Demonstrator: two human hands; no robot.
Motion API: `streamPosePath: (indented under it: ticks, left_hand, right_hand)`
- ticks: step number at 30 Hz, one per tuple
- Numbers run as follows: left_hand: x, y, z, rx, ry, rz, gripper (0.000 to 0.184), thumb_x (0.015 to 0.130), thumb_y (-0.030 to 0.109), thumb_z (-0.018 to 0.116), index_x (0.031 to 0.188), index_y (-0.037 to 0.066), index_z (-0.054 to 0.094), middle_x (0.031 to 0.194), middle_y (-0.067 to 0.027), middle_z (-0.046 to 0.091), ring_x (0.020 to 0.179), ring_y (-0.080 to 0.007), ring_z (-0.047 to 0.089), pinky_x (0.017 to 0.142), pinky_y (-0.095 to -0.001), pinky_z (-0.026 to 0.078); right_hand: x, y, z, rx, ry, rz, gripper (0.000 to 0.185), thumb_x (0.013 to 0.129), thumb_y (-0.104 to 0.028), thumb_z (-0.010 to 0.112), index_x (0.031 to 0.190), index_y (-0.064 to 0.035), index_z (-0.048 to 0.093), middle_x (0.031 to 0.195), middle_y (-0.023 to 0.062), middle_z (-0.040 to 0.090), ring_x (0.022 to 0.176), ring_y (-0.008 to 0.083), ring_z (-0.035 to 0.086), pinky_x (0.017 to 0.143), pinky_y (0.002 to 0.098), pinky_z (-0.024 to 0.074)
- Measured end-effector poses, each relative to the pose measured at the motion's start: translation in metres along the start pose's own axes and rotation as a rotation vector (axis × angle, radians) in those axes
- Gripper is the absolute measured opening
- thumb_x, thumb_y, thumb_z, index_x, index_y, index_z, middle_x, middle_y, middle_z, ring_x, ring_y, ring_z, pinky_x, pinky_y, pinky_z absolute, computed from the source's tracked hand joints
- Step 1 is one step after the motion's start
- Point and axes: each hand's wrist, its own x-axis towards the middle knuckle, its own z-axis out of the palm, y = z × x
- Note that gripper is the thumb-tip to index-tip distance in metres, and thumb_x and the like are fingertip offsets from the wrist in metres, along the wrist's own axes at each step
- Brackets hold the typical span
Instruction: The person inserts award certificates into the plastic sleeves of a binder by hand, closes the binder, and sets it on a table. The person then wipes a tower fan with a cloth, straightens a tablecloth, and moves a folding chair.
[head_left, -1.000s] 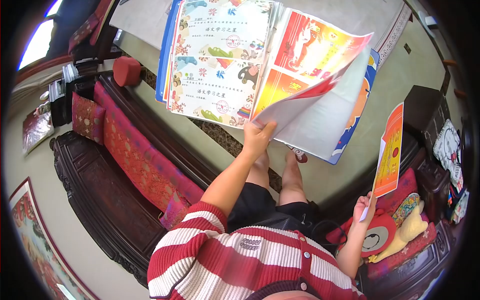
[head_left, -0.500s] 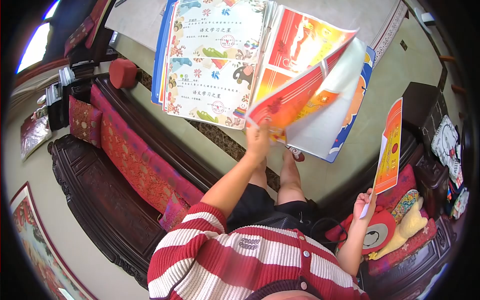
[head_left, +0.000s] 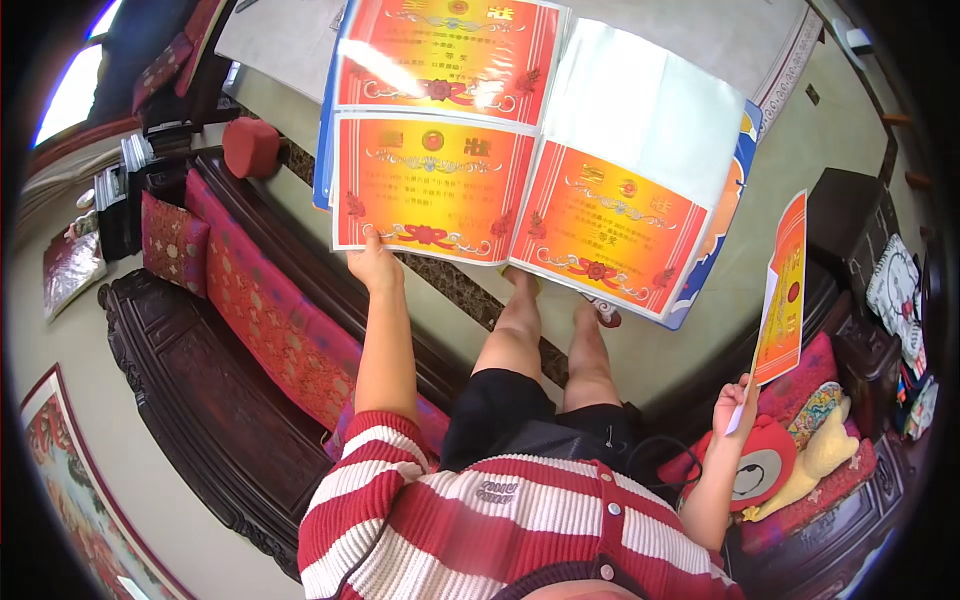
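A blue-edged display book [head_left: 743, 170] lies open in front of me, its clear sleeves holding red and orange award certificates. Two certificates fill the left page [head_left: 436, 185]. On the right page, a certificate [head_left: 612, 228] sits in the lower pocket, while the upper pocket [head_left: 640, 100] shows plain whitish plastic. My left hand [head_left: 375, 266] is closed on the lower left edge of the turned page, thumb on top. Out to the right, my right hand [head_left: 735, 405] pinches an upright orange certificate [head_left: 784, 290] with a white sheet edge beside it.
A pale table [head_left: 275, 45] stands at the far side. Dark carved wooden sofas with red cushions [head_left: 270, 285] flank me. At right lie a red round plush [head_left: 755, 465] and a yellow plush [head_left: 805, 460]. A red stool [head_left: 250, 147] stands at left.
My left hand has moved left, turning a sleeved page over; red certificates now cover the white ones on the left side. My right hand keeps its certificate in nearly the same place.
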Motion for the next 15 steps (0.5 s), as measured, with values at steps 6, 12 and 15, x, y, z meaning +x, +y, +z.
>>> streamPosePath:
  ticks: [6, 12, 15]
  left_hand:
    - [0.033, -0.016, -0.020, 0.088, 0.042, -0.049, 0.025, 0.085, -0.007, 0.050, 0.109, -0.004, 0.050, 0.103, -0.0113, 0.057, 0.089, -0.0177, 0.057, 0.079, -0.0313, 0.047]
    - [0.003, 0.005, 0.019, 0.978, 0.290, 0.333, 0.071, 0.072, 0.008, 0.068, 0.128, -0.006, 0.026, 0.121, -0.0262, 0.040, 0.114, -0.0376, 0.040, 0.096, -0.0456, 0.032]
    - [-0.044, 0.006, 0.057, 1.136, -0.314, 0.750, 0.071, 0.066, 0.010, 0.070, 0.127, -0.003, 0.034, 0.130, -0.0252, 0.034, 0.125, -0.0402, 0.027, 0.103, -0.0484, 0.023]
  right_hand:
    - [0.000, 0.021, -0.007, -0.022, -0.105, 0.019, 0.015, 0.088, -0.013, 0.053, 0.103, -0.0105, 0.053, 0.096, -0.0008, 0.060, 0.066, 0.0076, 0.051, 0.056, 0.0246, 0.0407]
    - [-0.015, 0.014, 0.026, -0.005, -0.045, -0.030, 0.024, 0.090, -0.015, 0.049, 0.115, -0.0115, 0.049, 0.109, 0.0012, 0.058, 0.083, 0.0091, 0.056, 0.058, 0.0242, 0.0428]
    - [-0.014, 0.012, 0.024, 0.025, -0.062, -0.066, 0.025, 0.091, -0.014, 0.048, 0.115, -0.0103, 0.048, 0.109, 0.0022, 0.059, 0.085, 0.0097, 0.057, 0.058, 0.0245, 0.0442]
